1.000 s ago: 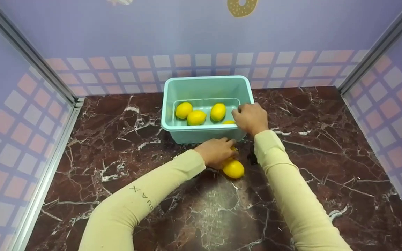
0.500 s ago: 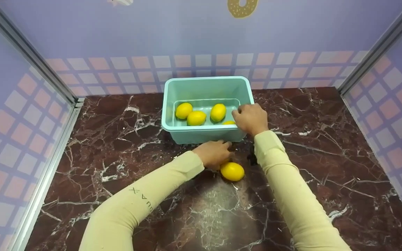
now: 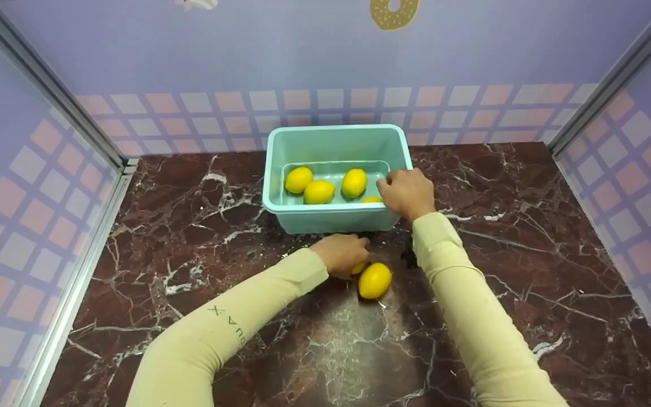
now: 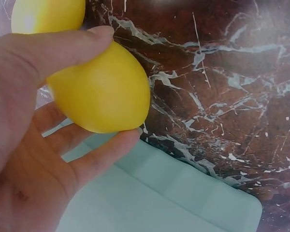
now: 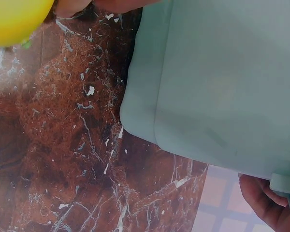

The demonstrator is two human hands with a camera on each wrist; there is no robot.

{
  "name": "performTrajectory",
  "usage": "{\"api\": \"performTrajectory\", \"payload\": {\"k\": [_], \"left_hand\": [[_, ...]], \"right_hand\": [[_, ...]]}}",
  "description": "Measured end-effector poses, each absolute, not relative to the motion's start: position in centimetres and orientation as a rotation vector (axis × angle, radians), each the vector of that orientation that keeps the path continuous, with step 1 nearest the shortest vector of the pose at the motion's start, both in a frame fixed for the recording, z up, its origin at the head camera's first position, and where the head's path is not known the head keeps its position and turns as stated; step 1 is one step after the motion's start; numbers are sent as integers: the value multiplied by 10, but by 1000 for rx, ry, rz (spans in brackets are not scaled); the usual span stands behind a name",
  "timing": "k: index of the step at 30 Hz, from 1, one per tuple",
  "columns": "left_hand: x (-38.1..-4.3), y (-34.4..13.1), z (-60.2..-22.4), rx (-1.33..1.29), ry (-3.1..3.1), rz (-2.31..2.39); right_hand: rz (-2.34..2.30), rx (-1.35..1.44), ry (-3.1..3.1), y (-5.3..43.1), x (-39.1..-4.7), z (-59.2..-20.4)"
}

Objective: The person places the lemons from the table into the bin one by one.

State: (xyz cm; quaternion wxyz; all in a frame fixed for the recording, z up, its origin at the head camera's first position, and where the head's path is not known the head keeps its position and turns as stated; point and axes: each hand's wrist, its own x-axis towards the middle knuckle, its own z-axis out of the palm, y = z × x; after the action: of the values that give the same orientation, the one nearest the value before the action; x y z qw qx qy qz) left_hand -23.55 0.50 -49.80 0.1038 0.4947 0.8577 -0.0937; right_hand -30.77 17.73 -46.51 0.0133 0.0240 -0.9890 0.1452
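In the head view, my left hand [image 3: 341,252] is in front of a light green plastic bin [image 3: 337,220]. Its thumb and fingers hold a lemon [image 4: 104,92], mostly hidden from above but plain in the left wrist view. Right beside it, a second lemon [image 3: 375,281] lies on the marble surface. My right hand [image 3: 407,193] grips the bin's right rim near the front corner; the right wrist view shows curled fingers [image 5: 263,200] at that rim. Inside the bin are several lemons [image 3: 319,192], one partly hidden behind the front wall near my right hand.
The bin stands on dark red marble [image 3: 201,316] close to the back wall [image 3: 325,62]. Purple checkered panels [image 3: 20,186] enclose the left and right sides. A small dark object [image 3: 409,257] is beneath my right wrist.
My left hand has shifted a little left and toward me. The loose lemon beside it has turned to a more lengthwise position. My right hand and the bin stay in place.
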Motion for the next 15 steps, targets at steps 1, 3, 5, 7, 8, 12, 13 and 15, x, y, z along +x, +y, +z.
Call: {"api": "performTrajectory", "payload": {"k": [1, 3, 5, 7, 8, 12, 13, 15], "left_hand": [[-236, 5, -498, 1459, 2530, -274], [-236, 5, -499, 1465, 2533, -271], [-236, 5, -499, 1468, 2530, -270], [-236, 5, -498, 1465, 2526, -271], [-236, 4, -498, 1467, 2525, -274], [-236, 4, -497, 1458, 2518, -279], [-236, 4, -497, 1455, 2516, -278], [-236, 4, -495, 1449, 2510, -276]], "right_hand": [[453, 75, -3080, 177, -308, -465], [456, 80, -3077, 177, -307, -465], [458, 81, -3076, 177, -307, -465], [457, 81, -3072, 178, -307, -465], [457, 80, -3069, 178, -308, -465], [454, 79, -3065, 178, -308, -466], [453, 81, -3064, 178, -308, -466], [452, 82, -3065, 178, -308, -466]]}}
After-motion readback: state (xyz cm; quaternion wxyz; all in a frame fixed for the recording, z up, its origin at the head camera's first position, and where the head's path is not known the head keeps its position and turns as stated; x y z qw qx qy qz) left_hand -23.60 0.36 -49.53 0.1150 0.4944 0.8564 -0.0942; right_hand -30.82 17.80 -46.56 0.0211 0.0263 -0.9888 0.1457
